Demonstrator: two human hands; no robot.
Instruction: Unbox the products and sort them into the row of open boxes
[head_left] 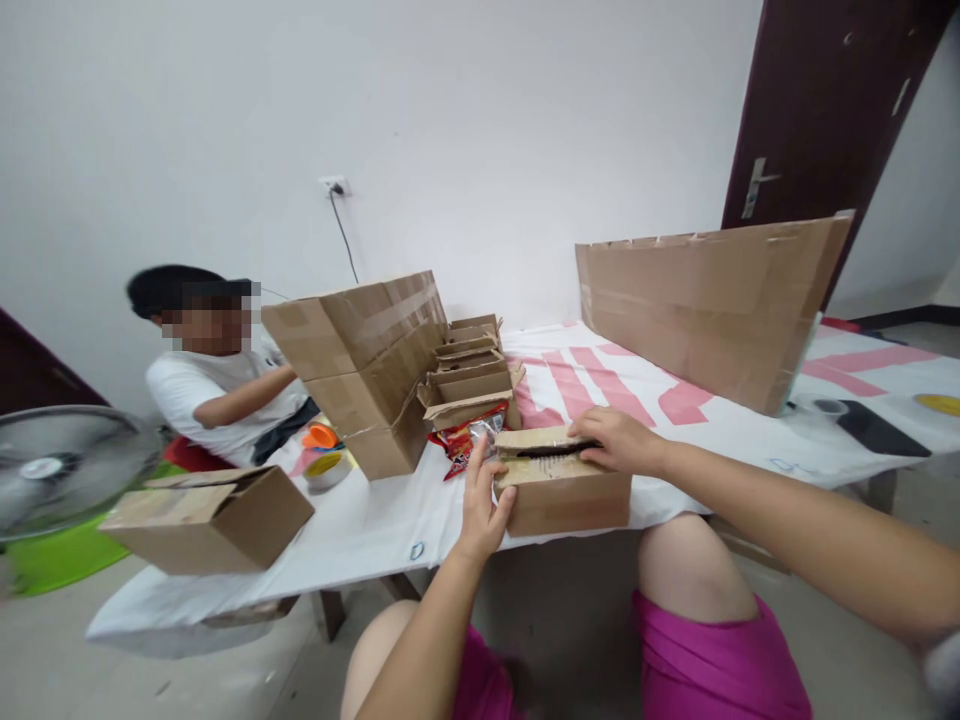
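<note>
A small cardboard box [566, 500] sits at the near table edge in front of me, with its top flaps partly raised and a dark gap between them. Against its left end rests my left hand [482, 505], fingers stretched and thumb apart on the front corner. My right hand [619, 440] grips the top flap at the right end, its fingers curled over the edge. Just behind the box lie red and silver snack packets [466, 438]. Beyond them, several open cardboard boxes [471, 385] stand in a row.
Taped boxes [375, 375] are stacked left of the row. Another box [217, 520] with a loose flap sits at left, near a tape roll [328, 470]. A co-worker [225, 390] sits behind the stack, a fan [67, 470] nearby. At right stand a large carton wall [697, 310] and a phone-like black slab [881, 428].
</note>
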